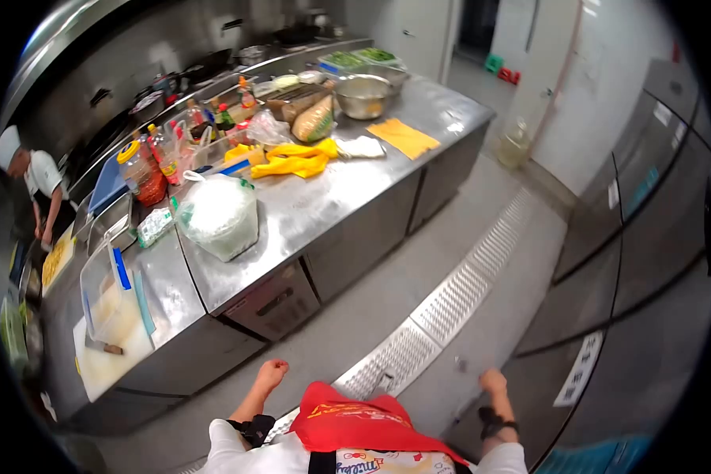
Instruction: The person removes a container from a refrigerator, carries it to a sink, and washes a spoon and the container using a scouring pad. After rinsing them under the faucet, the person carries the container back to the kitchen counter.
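Note:
My left hand [272, 374] hangs in the air over the grey floor, in front of the steel counter [280, 229]. Its fingers look loosely curled, with nothing visible in them. On the other side of my red apron [355, 419], my right hand [494, 381] is near the dark metal cabinets. That one is curled too, and no object shows in it. Both forearms carry dark bands. Closest on the counter are a white plastic bag [217, 217] with filled contents and a clear plastic bin [105, 288] on a white cutting board [107, 371] beside a knife [107, 347].
Yellow cloths [296, 160], sauce bottles, a red-filled jar [141, 174] and a steel bowl [363, 96] stand along the counter. A co-worker in a white hat [43, 178] works at far left. Steel drain grating [450, 304] runs along the floor; dark cabinets [584, 292] line the right.

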{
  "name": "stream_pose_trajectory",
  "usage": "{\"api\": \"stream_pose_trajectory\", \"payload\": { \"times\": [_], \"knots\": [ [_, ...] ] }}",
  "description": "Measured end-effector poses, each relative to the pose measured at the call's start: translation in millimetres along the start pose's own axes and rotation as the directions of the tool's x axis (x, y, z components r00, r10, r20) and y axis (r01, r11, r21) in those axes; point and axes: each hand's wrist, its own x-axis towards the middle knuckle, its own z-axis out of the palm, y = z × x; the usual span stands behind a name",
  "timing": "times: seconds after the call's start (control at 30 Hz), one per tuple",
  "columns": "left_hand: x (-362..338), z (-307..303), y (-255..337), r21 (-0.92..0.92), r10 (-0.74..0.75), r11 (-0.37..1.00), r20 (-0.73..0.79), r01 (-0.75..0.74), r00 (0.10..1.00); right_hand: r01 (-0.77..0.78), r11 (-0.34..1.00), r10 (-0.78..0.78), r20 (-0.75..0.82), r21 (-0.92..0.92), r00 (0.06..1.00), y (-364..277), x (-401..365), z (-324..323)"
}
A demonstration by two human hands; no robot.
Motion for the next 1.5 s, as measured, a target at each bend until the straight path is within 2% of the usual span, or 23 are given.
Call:
{"api": "stream_pose_trajectory", "payload": {
  "times": [0.07,0.1,0.27,0.3,0.33,0.37,0.4,0.47,0.53,0.57,0.6,0.63,0.67,0.7,0.73,0.83,0.93,1.07,1.1,1.17,1.2,1.3,1.5],
  "knots": [
    [14.4,0.9,17.5,0.089,-0.042,0.995,-0.029,0.044,0.999,-0.048,0.991,0.030,0.141,0.125,0.989,-12.7,16.2,-34.9],
    [24.7,5.2,30.2,0.129,-0.061,0.989,-0.042,0.066,0.997,-0.388,0.450,0.096,0.389,0.804,0.916,-5.2,40.7,-32.5],
    [26.6,-6.6,71.3,-0.209,-0.303,0.935,-0.050,0.287,0.952,-0.363,-0.544,-0.384,0.160,0.757,0.909,-33.5,117.7,-119.5],
    [25.9,-4.3,63.5,-0.224,-0.326,0.926,-0.062,0.305,0.943,-0.141,0.122,-0.345,0.175,0.982,0.922,-34.9,138.8,-106.0],
    [24.4,-3.4,53.9,-0.198,-0.368,0.916,-0.072,0.348,0.927,0.152,0.730,-0.323,0.142,0.666,0.936,-32.3,178.5,-78.8],
    [24.9,-4.4,36.6,-0.179,-0.401,0.907,-0.086,0.382,0.912,0.344,0.939,-0.341,0.085,-0.026,0.936,-30.9,213.8,-70.1],
    [23.3,-8.0,19.4,-0.153,-0.435,0.896,-0.103,0.418,0.895,0.178,0.911,-0.219,0.072,0.372,0.973,-43.9,224.3,-84.1],
    [9.2,-12.5,-0.2,-0.242,-0.566,0.817,-0.164,0.523,0.808,-0.176,0.364,-0.007,0.191,0.914,0.981,-89.1,243.3,-132.2],
    [-4.7,-19.1,-17.2,-0.321,-0.719,0.672,-0.067,0.667,0.692,-0.305,-0.097,-0.232,0.277,0.947,0.933,-123.3,262.3,-195.1],
    [-3.4,-17.4,-88.8,0.193,-0.287,0.946,0.124,0.261,0.950,-0.384,-0.322,-0.343,0.272,0.865,0.899,-141.4,272.8,-215.3],
    [-2.0,-20.7,-137.4,0.522,0.227,0.780,0.279,-0.346,0.933,-0.111,0.194,-0.095,0.131,0.975,0.987,-158.6,289.0,-222.1],
    [6.5,-20.6,-132.9,0.140,-0.099,0.988,0.197,0.072,0.975,0.033,0.251,-0.044,-0.023,0.967,0.999,-174.0,311.6,-225.4],
    [14.8,-19.3,-131.0,-0.331,-0.414,0.845,0.093,0.420,0.906,0.170,0.314,-0.005,-0.177,0.934,0.984,-188.6,335.9,-227.5],
    [21.5,-18.4,-133.9,-0.690,-0.666,0.392,0.243,0.608,0.705,0.297,0.384,0.021,-0.330,0.874,0.944,-207.0,346.2,-243.4],
    [30.5,-22.5,-136.3,-0.449,-0.555,0.672,0.222,0.589,0.802,0.282,0.276,-0.060,-0.277,0.919,0.959,-224.1,356.6,-263.7],
    [58.7,-45.0,-136.9,-0.137,-0.251,0.945,0.277,0.296,0.928,0.221,0.100,-0.364,-0.171,0.970,0.916,-337.2,323.6,-390.1],
    [93.4,-67.9,-52.0,-0.708,-0.772,0.388,0.100,0.591,0.627,0.358,0.131,-0.630,-0.201,0.924,0.750,-435.9,340.0,-435.3],
    [93.9,-58.2,-66.3,-0.782,-0.805,0.265,0.142,0.564,0.576,0.478,0.134,-0.771,-0.212,0.868,0.600,-548.2,356.3,-473.8],
    [83.4,-46.0,-86.3,-0.838,-0.723,0.284,0.133,0.467,0.678,0.469,0.125,-0.798,-0.192,0.875,0.571,-568.7,365.2,-478.1],
    [66.9,-17.0,-100.0,-0.909,-0.790,0.043,0.223,0.415,0.571,0.444,0.110,-0.841,-0.154,0.889,0.518,-607.2,388.9,-477.3],
    [54.3,-8.5,-109.4,-0.816,-0.603,0.261,0.280,0.516,0.747,0.640,0.190,-0.804,-0.256,0.745,0.537,-627.2,392.7,-478.4],
    [36.7,14.0,-97.4,-0.813,-0.780,0.158,0.245,0.561,0.575,0.796,0.118,-0.759,-0.462,0.594,0.458,-684.9,388.8,-492.9],
    [34.8,16.9,-33.1,-0.828,-0.806,0.175,0.190,0.533,0.561,0.878,0.266,-0.746,-0.491,0.398,0.449,-788.1,432.7,-503.6]
  ]
}}
